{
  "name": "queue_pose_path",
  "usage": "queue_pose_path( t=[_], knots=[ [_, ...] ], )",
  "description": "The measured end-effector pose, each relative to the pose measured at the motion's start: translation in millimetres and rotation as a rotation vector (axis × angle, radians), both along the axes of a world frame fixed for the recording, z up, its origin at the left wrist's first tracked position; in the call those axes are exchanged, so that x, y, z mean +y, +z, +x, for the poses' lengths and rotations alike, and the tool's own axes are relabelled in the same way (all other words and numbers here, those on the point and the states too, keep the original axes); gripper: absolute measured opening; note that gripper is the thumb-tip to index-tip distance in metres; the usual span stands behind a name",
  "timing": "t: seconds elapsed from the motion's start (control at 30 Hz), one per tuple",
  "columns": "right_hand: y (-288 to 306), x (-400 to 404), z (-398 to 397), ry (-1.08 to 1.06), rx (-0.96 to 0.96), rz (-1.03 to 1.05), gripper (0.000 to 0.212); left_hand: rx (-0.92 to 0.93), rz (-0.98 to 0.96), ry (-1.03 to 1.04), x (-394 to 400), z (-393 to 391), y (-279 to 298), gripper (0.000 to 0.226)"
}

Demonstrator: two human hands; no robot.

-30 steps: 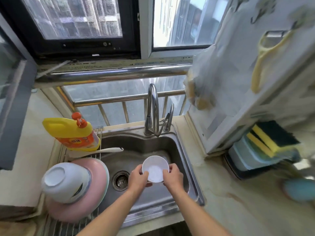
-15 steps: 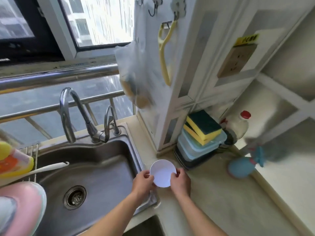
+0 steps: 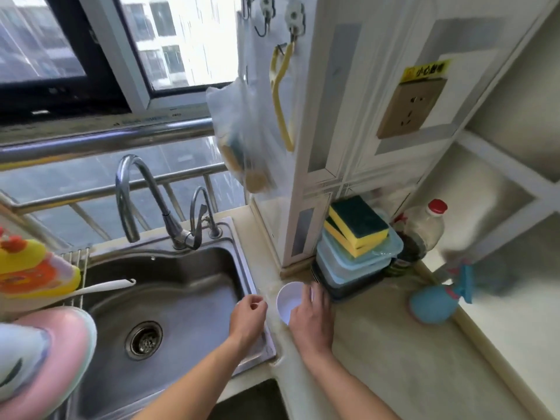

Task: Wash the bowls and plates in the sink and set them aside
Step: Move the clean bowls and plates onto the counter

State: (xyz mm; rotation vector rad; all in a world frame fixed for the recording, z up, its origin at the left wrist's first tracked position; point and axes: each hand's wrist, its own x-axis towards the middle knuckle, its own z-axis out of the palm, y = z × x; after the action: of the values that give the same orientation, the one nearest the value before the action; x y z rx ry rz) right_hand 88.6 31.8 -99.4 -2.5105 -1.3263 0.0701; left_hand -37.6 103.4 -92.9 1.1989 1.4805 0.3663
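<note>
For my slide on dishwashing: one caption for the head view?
Right hand sets a small white bowl on the counter beside the sink; left hand hangs loosely curled, holding nothing.

A yellow warning sticker [image 3: 425, 70] sits on the white cabinet side, directly above a tan wall socket [image 3: 411, 108]. It carries a small triangular caution symbol at its left end, followed by four black Chinese characters; the first two read 小心 (the last two are too blurred to make out). The orange label on the yellow detergent bottle [image 3: 31, 272] is illegible.
</note>
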Motion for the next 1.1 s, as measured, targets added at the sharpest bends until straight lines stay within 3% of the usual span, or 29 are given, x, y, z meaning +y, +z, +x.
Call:
queue_pose_path(
  t=[0.1, 0.23, 0.37, 0.5, 0.57, 0.63, 0.7, 0.77, 0.83, 0.97, 1.1],
  knots=[
    [24.3, 20.5, -28.4, 0.081, -0.005, 0.027, 0.033, 0.045, 0.058, -0.002, 13.4, -44.9, 3.7, 0.024],
    [55.5, 67.1, -102.3, 0.216, 0.17, 0.03, 0.029, 0.122, 0.202, 0.088, 32.4, -130.9, 49.0, 0.02],
    [90.6, 106.3, -210.4, 0.493, 0.36, -0.025, 0.028, 0.272, 0.337, 0.214, 38.9, -236.2, 109.7, 0.02],
    [120.7, 128.9, -317.2, 0.749, 0.475, -0.06, 0.033, 0.358, 0.339, 0.367, 40.7, -339.9, 129.5, 0.02],
    [125.9, 136.9, -361.3, 0.877, 0.532, -0.085, 0.046, 0.427, 0.32, 0.421, 39.5, -380.3, 131.0, 0.017],
    [122.6, 145.5, -400.7, 0.971, 0.523, -0.164, 0.078, 0.52, 0.303, 0.459, 36.1, -412.8, 131.0, 0.019],
    [114.0, 154.4, -431.2, 1.005, 0.414, -0.223, 0.102, 0.565, 0.261, 0.441, 32.7, -436.9, 122.9, 0.021],
    [106.0, 161.1, -451.1, 1.006, 0.264, -0.274, 0.112, 0.569, 0.199, 0.386, 30.9, -454.4, 107.8, 0.023],
    [97.6, 166.5, -463.1, 0.978, 0.23, -0.301, 0.12, 0.571, 0.107, 0.363, 30.9, -466.8, 91.7, 0.033],
    [89.7, 171.5, -476.7, 0.877, 0.25, -0.279, 0.112, 0.5, 0.044, 0.34, 35.8, -473.6, 80.9, 0.069],
    [86.8, 173.8, -473.0, 0.751, 0.45, -0.217, 0.098, 0.395, 0.103, 0.265, 38.6, -466.9, 80.7, 0.089]
  ],
)
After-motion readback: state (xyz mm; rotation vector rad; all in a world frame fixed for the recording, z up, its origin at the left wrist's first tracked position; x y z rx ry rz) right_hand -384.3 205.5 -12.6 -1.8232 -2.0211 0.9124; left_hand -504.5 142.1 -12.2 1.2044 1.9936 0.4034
